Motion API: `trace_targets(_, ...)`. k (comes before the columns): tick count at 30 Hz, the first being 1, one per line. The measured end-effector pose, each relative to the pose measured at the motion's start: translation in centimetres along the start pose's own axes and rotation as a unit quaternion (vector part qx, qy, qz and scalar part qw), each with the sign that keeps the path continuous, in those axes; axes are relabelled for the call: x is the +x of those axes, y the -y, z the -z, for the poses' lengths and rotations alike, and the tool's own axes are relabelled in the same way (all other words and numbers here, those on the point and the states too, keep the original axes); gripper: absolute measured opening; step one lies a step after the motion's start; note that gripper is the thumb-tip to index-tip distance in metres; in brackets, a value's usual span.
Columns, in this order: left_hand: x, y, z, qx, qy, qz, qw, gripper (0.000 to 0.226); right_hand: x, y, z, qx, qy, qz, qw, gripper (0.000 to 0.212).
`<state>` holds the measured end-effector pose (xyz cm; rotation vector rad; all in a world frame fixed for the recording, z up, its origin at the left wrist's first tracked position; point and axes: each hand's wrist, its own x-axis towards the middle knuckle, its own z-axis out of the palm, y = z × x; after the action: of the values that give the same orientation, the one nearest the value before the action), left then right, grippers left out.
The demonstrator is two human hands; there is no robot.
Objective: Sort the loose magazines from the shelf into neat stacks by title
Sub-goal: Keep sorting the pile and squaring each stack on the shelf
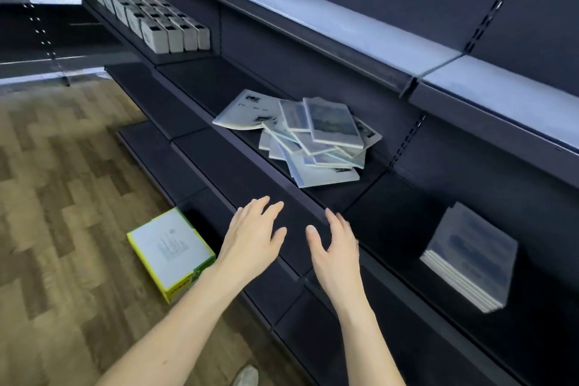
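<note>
Magazines (308, 138) lie in a loose, fanned heap on the dark shelf (238, 172), ahead of both my hands and a little to the right of my left hand. My left hand (253, 236) is spread with the fingers relaxed and holds nothing; it hovers in front of the shelf's front edge. My right hand (336, 249) is just beside it, thumb apart from the fingers, also slack and empty, its fingertips near the same edge. Neither hand touches the heap. Well to the right of my right hand, on the same shelf level, a squared-up stack of magazines (470, 257) leans back. Left of my left forearm, a white box with yellow-green edges (170, 252) sits on the wood-patterned floor (62, 197). Far beyond my left hand, rows of small grey boxes (150, 12) fill a higher shelf.
</note>
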<state>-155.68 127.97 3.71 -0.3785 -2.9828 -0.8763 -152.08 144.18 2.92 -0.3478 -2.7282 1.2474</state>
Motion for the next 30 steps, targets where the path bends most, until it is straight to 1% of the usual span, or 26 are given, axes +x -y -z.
trace_targets(3,3.0,0.9,0.8,0.006,-0.007,-0.006,1.000,0.053,3.4,1.3,-1.2,0.025,-0.010,0.007,1.000,0.059)
trace_targets(7,6.8,1.8,1.2,0.012,0.006,-0.019,1.000,0.054,7.3,2.1,-2.6,0.044,-0.029,0.028,0.998,0.057)
trace_targets(9,8.9,1.9,1.1,0.011,0.011,-0.032,0.999,0.054,9.4,2.5,-2.9,0.049,-0.036,0.020,0.998,0.057)
trace_targets(16,14.5,3.0,1.1,0.006,0.005,-0.062,0.998,0.053,15.3,2.5,-3.6,0.029,-0.085,0.051,0.995,0.053)
trace_targets(22,18.6,3.8,0.8,-0.014,0.007,-0.102,0.995,0.052,18.8,3.0,-4.7,0.027,-0.104,0.042,0.993,0.059)
trace_targets(26,21.7,4.5,0.7,-0.039,0.014,-0.134,0.990,0.043,21.5,3.5,-5.1,0.027,-0.154,0.008,0.988,0.066)
trace_targets(30,24.7,5.8,1.6,-0.051,0.019,-0.171,0.984,0.038,24.2,4.2,-5.6,-0.019,-0.194,-0.020,0.981,0.074)
